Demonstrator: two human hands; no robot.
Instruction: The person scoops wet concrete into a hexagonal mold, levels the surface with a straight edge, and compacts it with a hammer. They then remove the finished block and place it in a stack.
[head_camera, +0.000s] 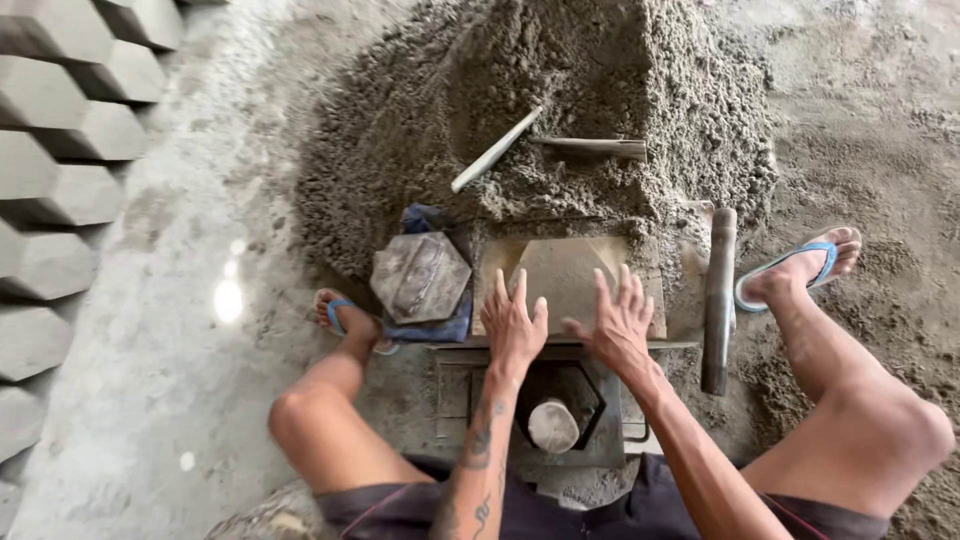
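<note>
Flat and empty, both: left hand (514, 322) and right hand (620, 325) pressed palm-down, fingers spread, gripping nothing, side by side on the near edge of a tan metal plate (560, 270) at frame centre. Just below the hands, toward lower centre, a hexagonal steel mould (562, 400) set in a square frame, its cavity dark and apparently unfilled, with a pale round plunger head (553, 425) showing at the bottom. Judging from that, mould not yet charged with mix; filling, tamping and release seemingly all left to do.

Left of the plate, touching a blue cloth (425, 325), a hexagonal steel lid (420, 275) lying tilted and off the mould. Right of the plate, a dark upright lever handle (718, 300) running down toward the frame. Above the plate, filling upper centre, a heap of damp grey cement mix (560, 110), with a pale stick (495, 150) and a flat-bladed tool (592, 146) resting on its slope, untouched. Along the left edge, rows of finished grey hexagonal pavers (60, 170) stacked on edge, so plenty of earlier output already standing. Blue flip-flops (795, 265) on both feet, either side of the mould, on sandy ground.
</note>
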